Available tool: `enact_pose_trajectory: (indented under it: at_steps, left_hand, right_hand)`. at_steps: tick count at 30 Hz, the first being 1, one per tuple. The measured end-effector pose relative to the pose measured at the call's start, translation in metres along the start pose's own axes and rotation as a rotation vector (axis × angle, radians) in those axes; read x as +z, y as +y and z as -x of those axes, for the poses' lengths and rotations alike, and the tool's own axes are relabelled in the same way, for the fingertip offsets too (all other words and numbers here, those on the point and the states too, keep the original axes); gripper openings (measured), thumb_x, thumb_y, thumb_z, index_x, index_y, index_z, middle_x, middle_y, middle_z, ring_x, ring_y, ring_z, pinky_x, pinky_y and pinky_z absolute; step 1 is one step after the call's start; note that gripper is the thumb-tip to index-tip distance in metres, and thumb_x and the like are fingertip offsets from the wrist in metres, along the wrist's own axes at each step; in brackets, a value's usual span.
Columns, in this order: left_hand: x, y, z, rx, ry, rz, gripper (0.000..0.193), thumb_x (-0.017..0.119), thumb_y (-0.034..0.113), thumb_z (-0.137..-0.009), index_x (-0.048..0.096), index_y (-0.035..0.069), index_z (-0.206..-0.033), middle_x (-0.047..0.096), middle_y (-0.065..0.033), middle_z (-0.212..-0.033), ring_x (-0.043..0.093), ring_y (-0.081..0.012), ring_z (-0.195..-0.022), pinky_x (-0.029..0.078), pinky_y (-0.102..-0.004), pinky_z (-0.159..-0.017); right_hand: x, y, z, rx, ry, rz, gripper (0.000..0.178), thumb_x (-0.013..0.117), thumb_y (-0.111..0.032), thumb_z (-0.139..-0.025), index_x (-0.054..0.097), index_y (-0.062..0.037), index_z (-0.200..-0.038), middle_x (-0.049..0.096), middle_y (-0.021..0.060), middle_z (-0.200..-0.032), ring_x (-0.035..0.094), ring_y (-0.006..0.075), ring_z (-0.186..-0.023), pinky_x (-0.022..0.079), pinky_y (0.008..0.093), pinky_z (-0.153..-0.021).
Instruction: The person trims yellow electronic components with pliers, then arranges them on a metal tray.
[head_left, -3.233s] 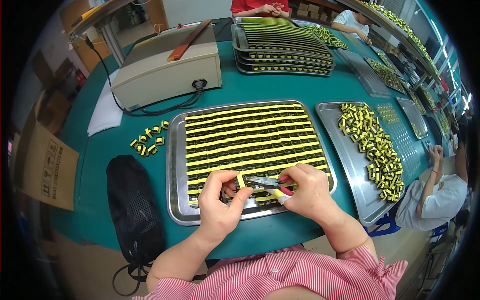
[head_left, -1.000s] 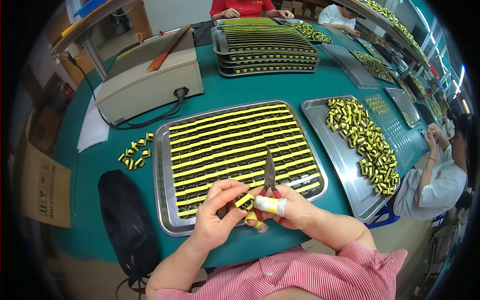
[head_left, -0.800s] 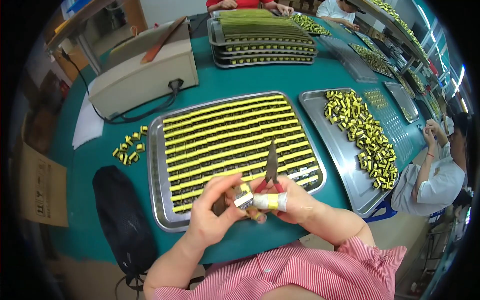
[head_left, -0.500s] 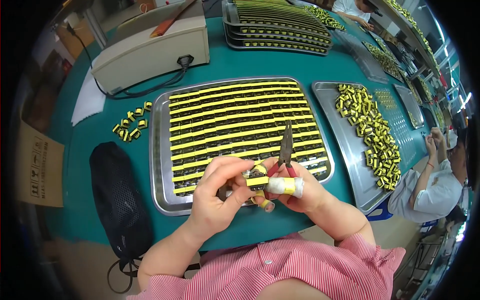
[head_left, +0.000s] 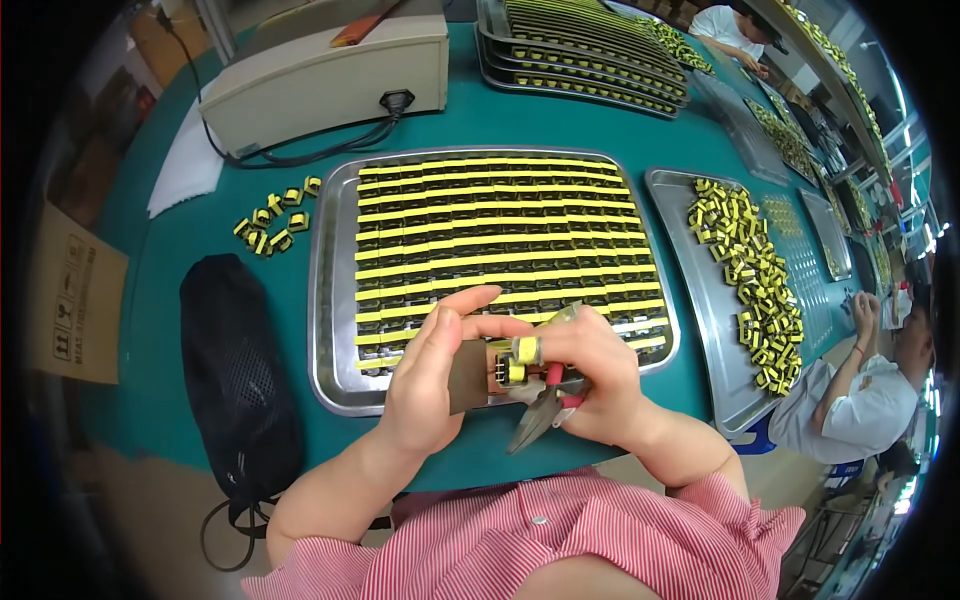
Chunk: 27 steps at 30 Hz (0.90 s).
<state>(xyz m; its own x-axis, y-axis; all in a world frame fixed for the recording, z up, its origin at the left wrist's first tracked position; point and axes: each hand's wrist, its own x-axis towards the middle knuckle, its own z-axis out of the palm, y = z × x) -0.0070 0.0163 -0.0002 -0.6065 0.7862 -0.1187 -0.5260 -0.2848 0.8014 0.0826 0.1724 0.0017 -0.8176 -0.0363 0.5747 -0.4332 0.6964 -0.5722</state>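
My left hand (head_left: 425, 385) is closed around a flat grey-brown piece (head_left: 468, 378), its kind unclear. Against that piece's right edge sits a small black transformer (head_left: 503, 370) with metal pins and yellow tape, between my two hands. Which fingers bear it is hard to make out. My right hand (head_left: 597, 375) grips red-handled pliers (head_left: 540, 415), their jaws slanting down toward me. Yellow and whitish wrapping (head_left: 527, 350) covers a fingertip of that hand. Just beyond both hands, a metal tray (head_left: 318, 300) holds close rows of yellow-taped transformers (head_left: 500, 230).
Loose transformers (head_left: 270, 220) lie left of the tray, above a black mesh pouch (head_left: 235, 370). A beige device (head_left: 330, 85) with a black cable stands behind. Stacked trays (head_left: 590, 85) are at the back. Right, another tray (head_left: 715, 350) carries heaped transformers; a co-worker (head_left: 850, 395) sits beyond.
The pliers have swung from pointing away to pointing down toward me. My hands have turned, bringing the grey-brown face and the transformer's pins into sight. The view has shifted slightly.
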Motion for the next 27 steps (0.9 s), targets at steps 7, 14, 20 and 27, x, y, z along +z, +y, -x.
enact_pose_trajectory:
  at_steps: [7, 14, 20, 27]
  left_hand:
    - [0.005, 0.003, 0.003, -0.002, -0.007, -0.006, 0.055, 0.015, 0.042, -0.096, 0.031, 0.0, -0.128, 0.047, -0.0215, -0.118, 0.053, -0.0257, -0.103, 0.044, -0.0358, -0.088]
    - [0.001, 0.0, 0.003, 0.006, -0.067, -0.027, 0.055, 0.016, 0.042, -0.096, 0.029, 0.0, -0.13, 0.045, -0.022, -0.121, 0.052, -0.0259, -0.105, 0.044, -0.035, -0.088]
    - [0.0, -0.001, 0.001, 0.01, -0.068, -0.034, 0.054, 0.015, 0.04, -0.096, 0.03, 0.0, -0.13, 0.046, -0.0215, -0.12, 0.052, -0.0252, -0.103, 0.044, -0.0343, -0.087]
    - [0.0, -0.005, 0.003, 0.042, -0.083, -0.063, 0.054, 0.015, 0.04, -0.096, 0.029, 0.0, -0.13, 0.047, -0.0202, -0.119, 0.053, -0.024, -0.102, 0.044, -0.0332, -0.086]
  right_hand:
    - [0.01, -0.004, -0.001, -0.087, 0.067, 0.055, 0.039, 0.063, 0.004, -0.05, 0.059, -0.0079, -0.086, 0.064, 0.0043, -0.088, 0.047, 0.0198, -0.058, 0.035, 0.0296, -0.053]
    - [0.012, -0.005, -0.002, -0.118, 0.068, 0.079, 0.035, 0.065, 0.001, -0.053, 0.059, -0.0083, -0.086, 0.064, 0.0034, -0.087, 0.044, 0.0188, -0.057, 0.034, 0.0296, -0.052]
    - [0.01, -0.003, -0.001, -0.132, 0.038, 0.107, 0.036, 0.066, -0.001, -0.052, 0.059, -0.0067, -0.087, 0.063, 0.0041, -0.086, 0.045, 0.0195, -0.058, 0.035, 0.03, -0.053]
    - [0.008, -0.009, -0.002, -0.139, 0.017, 0.104, 0.043, 0.065, 0.0, -0.049, 0.059, -0.0031, -0.091, 0.061, 0.0084, -0.086, 0.049, 0.0201, -0.06, 0.035, 0.0293, -0.053]
